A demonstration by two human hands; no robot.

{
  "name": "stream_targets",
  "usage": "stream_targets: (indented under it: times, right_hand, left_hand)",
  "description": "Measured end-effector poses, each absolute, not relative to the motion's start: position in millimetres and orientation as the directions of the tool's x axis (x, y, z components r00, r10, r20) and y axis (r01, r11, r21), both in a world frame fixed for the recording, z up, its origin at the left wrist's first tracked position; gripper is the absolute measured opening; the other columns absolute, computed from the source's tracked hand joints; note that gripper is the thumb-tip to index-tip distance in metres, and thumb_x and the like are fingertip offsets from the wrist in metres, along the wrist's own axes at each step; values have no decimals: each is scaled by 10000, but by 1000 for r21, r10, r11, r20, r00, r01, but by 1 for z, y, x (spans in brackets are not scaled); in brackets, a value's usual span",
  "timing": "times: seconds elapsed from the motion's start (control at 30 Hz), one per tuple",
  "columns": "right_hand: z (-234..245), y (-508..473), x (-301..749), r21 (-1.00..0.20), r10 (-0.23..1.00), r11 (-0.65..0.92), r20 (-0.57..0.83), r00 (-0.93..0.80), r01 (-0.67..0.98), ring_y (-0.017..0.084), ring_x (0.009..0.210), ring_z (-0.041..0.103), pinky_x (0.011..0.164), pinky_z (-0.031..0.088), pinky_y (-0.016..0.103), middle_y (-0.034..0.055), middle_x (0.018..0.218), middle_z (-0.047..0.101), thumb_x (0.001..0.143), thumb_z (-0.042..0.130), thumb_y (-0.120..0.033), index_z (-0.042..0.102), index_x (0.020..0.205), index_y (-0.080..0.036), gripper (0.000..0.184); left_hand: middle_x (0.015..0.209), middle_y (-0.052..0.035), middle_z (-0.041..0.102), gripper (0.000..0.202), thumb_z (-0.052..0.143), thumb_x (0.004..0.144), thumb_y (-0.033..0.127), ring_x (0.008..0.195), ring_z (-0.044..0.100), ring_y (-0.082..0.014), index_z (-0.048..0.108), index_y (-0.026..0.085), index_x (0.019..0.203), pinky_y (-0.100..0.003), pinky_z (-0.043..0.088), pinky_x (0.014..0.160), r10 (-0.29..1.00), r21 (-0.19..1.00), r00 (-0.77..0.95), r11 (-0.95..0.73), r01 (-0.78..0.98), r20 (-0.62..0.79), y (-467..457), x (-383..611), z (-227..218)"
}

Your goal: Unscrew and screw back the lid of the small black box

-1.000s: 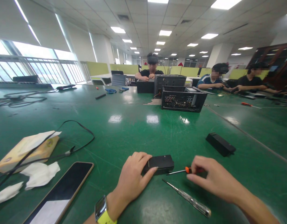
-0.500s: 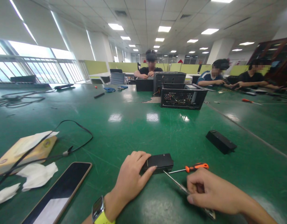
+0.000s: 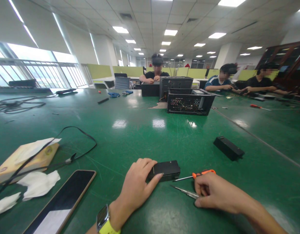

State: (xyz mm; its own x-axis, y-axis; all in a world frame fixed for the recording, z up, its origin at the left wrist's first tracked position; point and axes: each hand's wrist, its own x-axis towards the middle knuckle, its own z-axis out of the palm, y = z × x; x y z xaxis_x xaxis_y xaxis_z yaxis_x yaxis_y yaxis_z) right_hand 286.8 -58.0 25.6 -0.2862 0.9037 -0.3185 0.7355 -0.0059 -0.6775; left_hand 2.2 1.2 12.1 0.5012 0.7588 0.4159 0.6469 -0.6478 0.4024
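A smooth, matte black box [image 3: 168,169], oblong with crisp edges, lies at the lower centre of the frame. The left hand [image 3: 140,182] grips its left end, thumb along the near side. At lower right, the right hand [image 3: 218,193] is closed around a slim screwdriver [image 3: 189,193] with a thin metal shaft; its handle is hidden in the fingers. Just above lies an orange-and-black screwdriver [image 3: 196,175]. The glossy green table [image 3: 130,139] is scratched and mirrors the lights; a perforated metal case [image 3: 191,102] stands at upper centre. Windows [image 3: 25,52] fill the upper left under a panelled ceiling [image 3: 150,19]. The box's long axis runs left to right, its right end slightly higher; the slim screwdriver's tip points to the upper left.
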Motion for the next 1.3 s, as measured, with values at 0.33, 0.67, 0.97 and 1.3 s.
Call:
stream_targets:
  times: [0.33, 0.67, 0.97, 1.3]
  right_hand:
    - [43, -59, 291, -566, 959, 117, -150, -241, 816, 134, 634, 527, 576, 363, 244, -39, 670, 581, 783, 697, -391, 658, 837, -215, 188]
    - [35, -47, 339, -489, 981, 124, -72, -181, 864, 234, 971, 572, 887, 427, 367, 57, 1037, 657, 811, 609, -240, 692, 945, -225, 158]
    - [40, -42, 328, -864, 996, 61, 87, 29, 501, 135, 543, 483, 544, 408, 289, 22, 702, 595, 918, 467, -580, 703, 969, -161, 483]
    - [37, -41, 319, -760, 992, 69, 122, 37, 646, 139, 583, 514, 534, 390, 264, 36, 794, 680, 898, 530, -532, 742, 899, -180, 410]
  left_hand:
    - [1078, -89, 644, 264, 567, 937, 368, 955, 585, -278, 602, 195, 1134, -444, 488, 806, 762, 404, 498, -644, 650, 413, 0, 1, 11]
    - [1066, -81, 647, 246, 579, 926, 354, 940, 595, -262, 604, 205, 1120, -413, 502, 803, 755, 396, 492, -650, 648, 434, 0, 2, 11]
    - [1057, -80, 646, 245, 594, 914, 337, 940, 596, -267, 611, 197, 1115, -429, 504, 813, 760, 415, 488, -646, 641, 430, -1, 2, 12]
    - [1092, -87, 629, 263, 602, 908, 329, 962, 579, -268, 593, 197, 1135, -436, 495, 833, 766, 431, 483, -640, 637, 424, -1, 4, 10]
